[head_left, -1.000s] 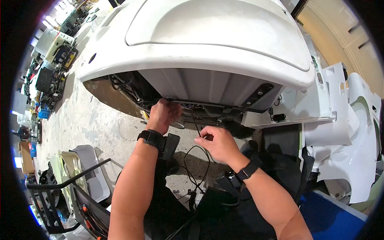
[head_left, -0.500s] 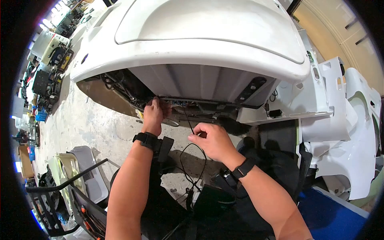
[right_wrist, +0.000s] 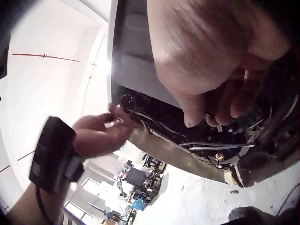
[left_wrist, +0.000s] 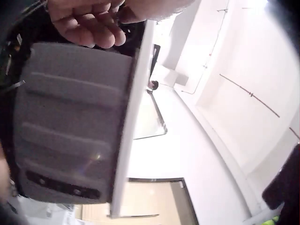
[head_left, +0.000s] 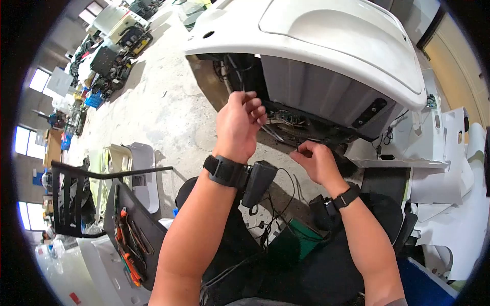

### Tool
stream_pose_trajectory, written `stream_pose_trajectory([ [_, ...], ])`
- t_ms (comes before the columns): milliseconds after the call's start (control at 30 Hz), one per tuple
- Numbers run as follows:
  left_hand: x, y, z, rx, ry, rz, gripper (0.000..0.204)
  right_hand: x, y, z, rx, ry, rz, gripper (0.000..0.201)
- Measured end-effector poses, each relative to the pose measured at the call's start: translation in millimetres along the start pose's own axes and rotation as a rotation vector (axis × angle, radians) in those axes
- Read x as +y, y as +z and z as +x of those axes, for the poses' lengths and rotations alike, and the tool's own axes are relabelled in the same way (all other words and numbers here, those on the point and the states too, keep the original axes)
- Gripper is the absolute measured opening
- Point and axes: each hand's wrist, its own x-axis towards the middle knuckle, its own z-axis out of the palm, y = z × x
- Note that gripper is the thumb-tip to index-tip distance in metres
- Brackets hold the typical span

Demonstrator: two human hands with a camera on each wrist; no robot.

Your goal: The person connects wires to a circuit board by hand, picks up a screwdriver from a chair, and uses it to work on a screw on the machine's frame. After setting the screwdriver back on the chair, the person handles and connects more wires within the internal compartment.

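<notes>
My left hand (head_left: 239, 125) is raised at the left of the opening under a white vehicle body (head_left: 240, 41). Its thumb and index finger pinch at the lower end of a thin grey cable (head_left: 236, 74), the other fingers curling loosely. Lower and to the right, my right hand (head_left: 319, 162) has thumb and index together at a thin black cable, mostly hidden by the fingers. In the right wrist view, a small pale piece (right_wrist: 219, 127) shows beside those fingertips. Behind both hands is a ribbed grey panel (head_left: 311, 84), with wiring (head_left: 288, 118) exposed along its lower edge.
Loose black cables (head_left: 273, 214) hang between the person's legs. At the left, orange-handled tools (head_left: 127, 245) lie in a dark tray beside a black tubular frame (head_left: 76, 204). White body panels (head_left: 439, 178) stand at the right. Stripped vehicle parts (head_left: 109, 66) line the far floor.
The head view has swung left, shifting the vehicle body rightward. My left hand has come away from the panel's lower edge, up to the grey cable. My right hand stays low, fingertips together.
</notes>
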Motion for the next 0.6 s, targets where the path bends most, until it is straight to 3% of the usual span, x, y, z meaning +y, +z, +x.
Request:
stream_pose_trajectory([
  [200,66.0,38.1,-64.1,-0.261,0.111,-0.147,0.016,-1.5,2.1,-9.5,-0.032,-0.035,0.028,0.030],
  [367,124.4,10.8,-127.2,-0.384,0.230,-0.156,0.016,-1.7,12.3,-14.2,-0.042,-0.104,0.032,0.029],
  [467,154.7,-34.2,-166.0,-0.317,0.315,-0.098,0.016,-6.6,13.3,-18.2,-0.021,-0.147,0.000,0.027],
  [600,159.3,-116.8,-218.2,0.027,0.467,-0.043,0.018,-11.6,14.7,-21.3,-0.065,-0.098,0.038,0.026],
])
